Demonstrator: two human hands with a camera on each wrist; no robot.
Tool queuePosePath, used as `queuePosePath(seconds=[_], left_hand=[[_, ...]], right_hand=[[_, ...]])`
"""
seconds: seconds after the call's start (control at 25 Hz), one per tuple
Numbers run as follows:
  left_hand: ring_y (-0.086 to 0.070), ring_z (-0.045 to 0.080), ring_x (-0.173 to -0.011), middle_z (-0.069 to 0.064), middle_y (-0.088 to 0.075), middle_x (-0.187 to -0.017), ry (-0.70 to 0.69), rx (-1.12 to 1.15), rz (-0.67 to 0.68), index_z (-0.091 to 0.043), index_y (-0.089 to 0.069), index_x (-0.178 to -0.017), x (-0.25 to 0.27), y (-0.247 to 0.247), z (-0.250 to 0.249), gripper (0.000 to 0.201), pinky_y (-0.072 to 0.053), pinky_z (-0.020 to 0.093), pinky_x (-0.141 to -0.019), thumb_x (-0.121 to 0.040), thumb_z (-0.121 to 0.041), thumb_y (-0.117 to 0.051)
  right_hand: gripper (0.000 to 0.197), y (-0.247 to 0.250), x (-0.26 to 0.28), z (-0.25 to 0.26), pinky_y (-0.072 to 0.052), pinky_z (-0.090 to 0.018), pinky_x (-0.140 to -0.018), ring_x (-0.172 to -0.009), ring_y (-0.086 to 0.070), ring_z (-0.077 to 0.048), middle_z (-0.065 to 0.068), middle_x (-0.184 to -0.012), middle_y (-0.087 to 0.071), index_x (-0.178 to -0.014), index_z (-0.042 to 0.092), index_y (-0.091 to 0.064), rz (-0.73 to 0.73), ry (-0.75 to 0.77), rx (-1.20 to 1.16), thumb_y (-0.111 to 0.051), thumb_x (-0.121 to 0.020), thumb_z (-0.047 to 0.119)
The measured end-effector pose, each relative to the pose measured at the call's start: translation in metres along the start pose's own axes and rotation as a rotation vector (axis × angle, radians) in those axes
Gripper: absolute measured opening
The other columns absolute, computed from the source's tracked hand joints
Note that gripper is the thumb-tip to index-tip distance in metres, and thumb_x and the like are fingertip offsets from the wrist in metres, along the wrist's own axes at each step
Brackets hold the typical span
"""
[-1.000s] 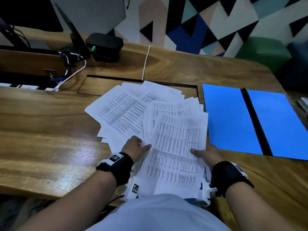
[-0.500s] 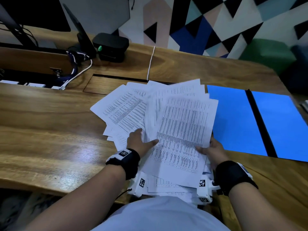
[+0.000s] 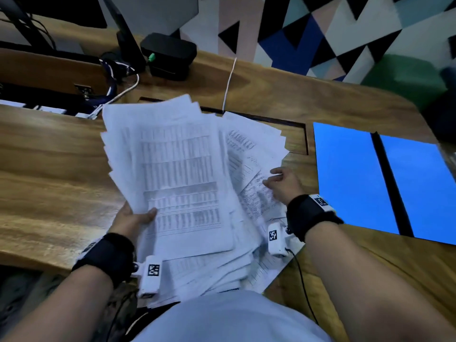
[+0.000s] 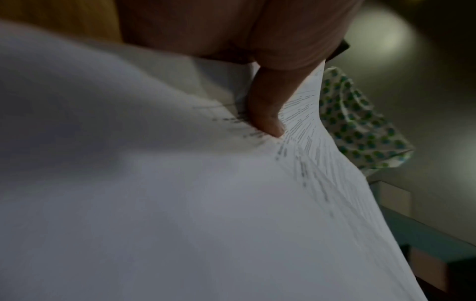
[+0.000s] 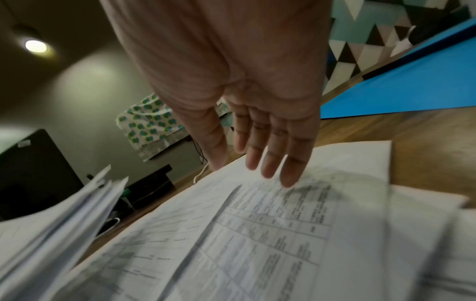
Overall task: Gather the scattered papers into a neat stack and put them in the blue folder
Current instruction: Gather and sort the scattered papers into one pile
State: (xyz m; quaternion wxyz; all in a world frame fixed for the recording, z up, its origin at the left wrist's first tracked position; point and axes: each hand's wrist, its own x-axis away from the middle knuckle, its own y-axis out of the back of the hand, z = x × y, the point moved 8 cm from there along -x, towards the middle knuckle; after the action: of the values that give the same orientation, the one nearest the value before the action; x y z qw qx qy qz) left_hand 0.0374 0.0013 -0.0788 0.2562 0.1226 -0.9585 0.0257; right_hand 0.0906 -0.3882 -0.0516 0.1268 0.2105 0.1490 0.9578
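Note:
My left hand grips a thick bundle of printed papers at its near left corner, thumb on top, and holds it tilted up off the desk. In the left wrist view the thumb presses into the sheets. My right hand hovers with straight fingers just above the loose papers still lying on the desk. The open blue folder lies flat to the right of the papers, also seen in the right wrist view.
A wooden desk carries everything. At the back stand a black box, a monitor stand and tangled cables. A white cable runs down to a recessed panel. A green chair is at the far right.
The left hand has lifted most of the papers and swung the bundle to the left. The right hand has let go of the sheets and moved right over the leftover papers.

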Motion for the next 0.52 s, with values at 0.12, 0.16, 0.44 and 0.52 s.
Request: queuePosePath(seconds=[0.12,0.16,0.44,0.52], left_hand=[[-0.061,0.034,-0.100,0.023,-0.063,-0.120,0.075,-0.058,-0.071,0.001,-0.053,-0.123,-0.013,0.023,0.017,0.043,-0.044,0.050,-0.099,-0.082,0.009,-0.064],[-0.061,0.034,-0.100,0.022,-0.063,-0.119,0.070,-0.058,-0.070,0.000,-0.054,-0.120,-0.016,0.022,0.018,0.040,-0.045,0.049,-0.098,-0.082,0.010,-0.063],[-0.061,0.034,-0.112,0.016,-0.065,-0.116,0.067,-0.039,-0.056,-0.012,-0.053,-0.121,-0.024,0.026,0.025,0.047,-0.040,0.051,-0.105,-0.080,0.007,-0.066],[-0.059,0.035,-0.113,0.018,-0.063,-0.119,0.069,-0.003,-0.043,-0.008,-0.051,-0.125,-0.021,0.026,0.024,0.048,-0.038,0.052,-0.107,-0.082,0.009,-0.063]], right_hand=[[0.051,-0.006,-0.034,0.004,-0.048,-0.040,-0.094,-0.098,-0.056,-0.023,-0.011,-0.115,-0.056,-0.119,0.009,-0.052,-0.092,0.049,0.298,-0.076,-0.077,0.026],[0.062,-0.014,-0.041,0.007,-0.044,-0.042,-0.101,-0.112,-0.054,-0.025,-0.010,-0.125,-0.054,-0.126,0.010,-0.049,-0.078,0.070,0.355,-0.075,-0.076,0.036],[0.031,-0.064,-0.048,0.016,-0.043,-0.029,-0.077,-0.108,-0.059,-0.031,-0.017,-0.110,-0.062,-0.108,0.006,-0.056,0.001,0.064,0.620,-0.065,-0.085,0.026],[0.033,-0.051,-0.044,0.018,-0.044,-0.032,-0.086,-0.114,-0.057,-0.033,-0.020,-0.121,-0.061,-0.117,0.001,-0.057,-0.081,0.073,0.566,-0.058,-0.088,0.018]])
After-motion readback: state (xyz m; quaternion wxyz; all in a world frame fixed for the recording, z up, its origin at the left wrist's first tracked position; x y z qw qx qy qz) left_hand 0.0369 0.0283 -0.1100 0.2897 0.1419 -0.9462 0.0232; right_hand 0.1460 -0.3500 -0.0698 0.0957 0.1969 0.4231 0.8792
